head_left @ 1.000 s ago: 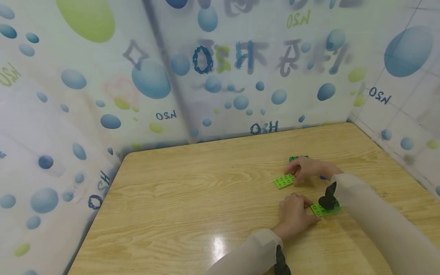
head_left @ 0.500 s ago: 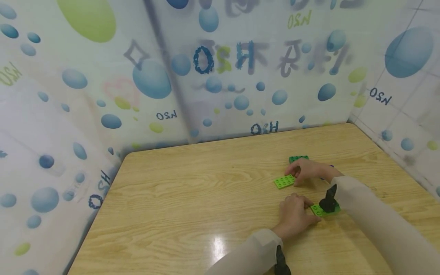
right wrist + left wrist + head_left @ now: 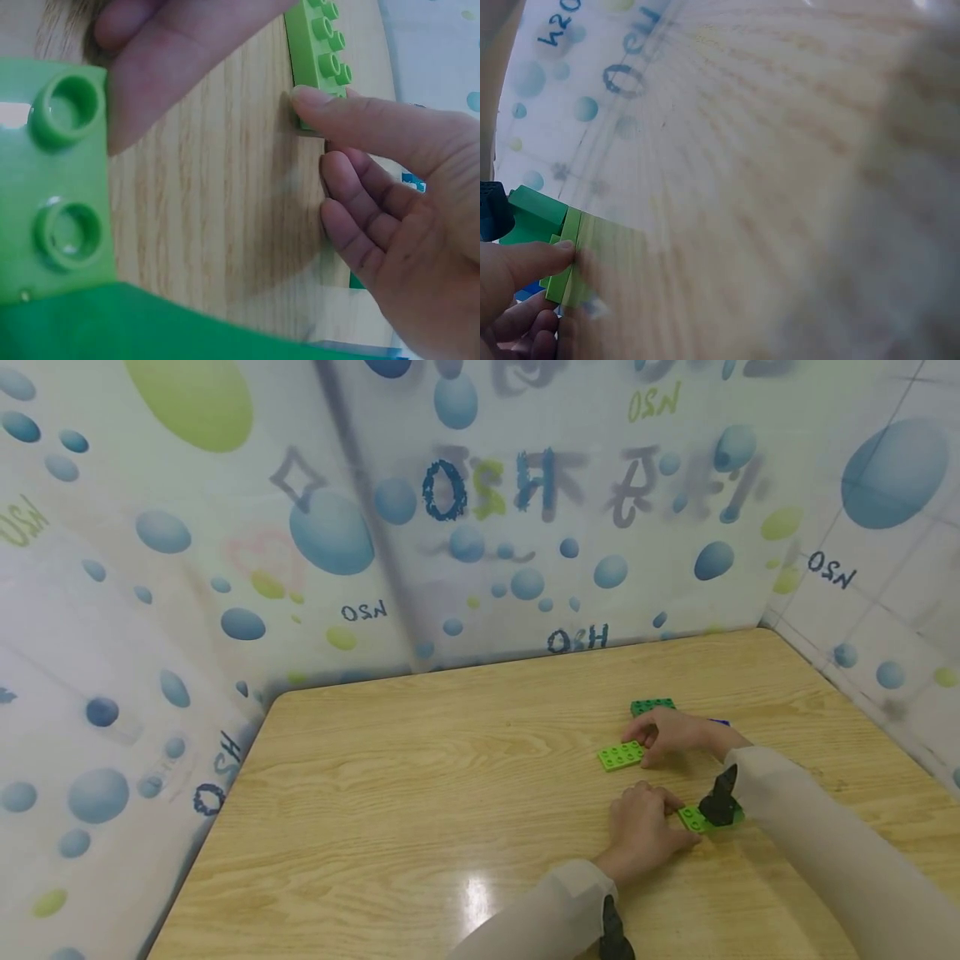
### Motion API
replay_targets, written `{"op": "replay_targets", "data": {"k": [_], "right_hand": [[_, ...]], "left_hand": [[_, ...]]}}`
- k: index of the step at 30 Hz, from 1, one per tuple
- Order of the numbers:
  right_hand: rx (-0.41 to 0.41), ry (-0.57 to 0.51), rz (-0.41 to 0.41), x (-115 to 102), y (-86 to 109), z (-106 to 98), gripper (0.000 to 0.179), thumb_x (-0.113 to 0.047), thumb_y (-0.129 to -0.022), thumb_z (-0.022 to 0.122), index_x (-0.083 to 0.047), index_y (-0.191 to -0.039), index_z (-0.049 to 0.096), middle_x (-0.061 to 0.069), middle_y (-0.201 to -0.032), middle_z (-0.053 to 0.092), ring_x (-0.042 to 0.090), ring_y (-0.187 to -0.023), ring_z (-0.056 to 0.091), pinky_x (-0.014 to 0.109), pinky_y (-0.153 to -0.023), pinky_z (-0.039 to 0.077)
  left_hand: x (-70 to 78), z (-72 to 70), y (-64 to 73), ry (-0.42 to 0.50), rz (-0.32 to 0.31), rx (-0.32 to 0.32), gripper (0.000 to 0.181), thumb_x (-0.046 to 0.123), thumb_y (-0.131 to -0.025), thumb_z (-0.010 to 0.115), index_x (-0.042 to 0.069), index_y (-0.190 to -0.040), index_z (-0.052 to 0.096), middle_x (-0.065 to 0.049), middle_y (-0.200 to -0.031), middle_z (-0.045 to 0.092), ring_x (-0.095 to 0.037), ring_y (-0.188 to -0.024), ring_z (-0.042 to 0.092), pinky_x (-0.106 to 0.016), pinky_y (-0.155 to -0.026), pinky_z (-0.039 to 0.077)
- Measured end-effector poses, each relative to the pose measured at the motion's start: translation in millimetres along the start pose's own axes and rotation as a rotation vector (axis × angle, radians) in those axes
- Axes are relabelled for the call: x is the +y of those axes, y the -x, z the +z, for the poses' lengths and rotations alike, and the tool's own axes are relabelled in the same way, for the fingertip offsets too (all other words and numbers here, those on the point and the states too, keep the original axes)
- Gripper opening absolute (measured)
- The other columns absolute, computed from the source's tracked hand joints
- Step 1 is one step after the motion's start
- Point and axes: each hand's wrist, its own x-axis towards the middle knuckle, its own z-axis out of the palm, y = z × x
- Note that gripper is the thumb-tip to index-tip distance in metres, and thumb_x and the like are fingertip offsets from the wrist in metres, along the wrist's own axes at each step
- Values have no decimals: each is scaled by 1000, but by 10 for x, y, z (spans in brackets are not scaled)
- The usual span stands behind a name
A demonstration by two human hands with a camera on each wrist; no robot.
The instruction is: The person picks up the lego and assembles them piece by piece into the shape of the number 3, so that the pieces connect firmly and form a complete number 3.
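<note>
My left hand (image 3: 645, 835) pinches the left end of a light green building-block plate (image 3: 692, 818) between thumb and fingers. A darker green block (image 3: 540, 212) sits on that plate, seen in the left wrist view; in the head view the right wrist's black strap partly covers this pair. Farther back on the table, my right hand (image 3: 669, 731) grips the right end of another light green plate (image 3: 619, 756). Its thumb (image 3: 330, 105) lies on the plate's near edge in the right wrist view, with studs showing beyond it.
Behind the right hand lies a dark green studded block (image 3: 651, 706). A blue piece (image 3: 721, 723) shows just past the right wrist, mostly hidden. The wooden table (image 3: 412, 777) meets a bubble-patterned curtain (image 3: 487, 560) at its back.
My right wrist and forearm have shifted very slightly right, uncovering more of the dark green block at the back. The left hand and both light green plates stay put.
</note>
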Motion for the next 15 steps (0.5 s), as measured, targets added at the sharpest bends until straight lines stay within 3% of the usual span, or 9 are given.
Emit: {"op": "replay_targets", "data": {"k": [11,15], "right_hand": [[-16,-1,-49,-40,73,-62,40,-5,-76,73,7,-112,61,8,-82,55,16,-71,46,26,-63,42],[-17,36,-149,-67,123,-122,37,-10,-77,74,4,-110,63,3,-83,57,14,-73,48,27,-63,44]], "left_hand": [[-11,23,-13,-14,5,3,33,45,-71,78,29,-98,69,17,-77,45,1,-69,38,-19,-64,29],[-7,25,-14,-18,-1,6,33,46,-70,77,30,-98,69,17,-78,46,1,-69,38,-19,-64,30]]}}
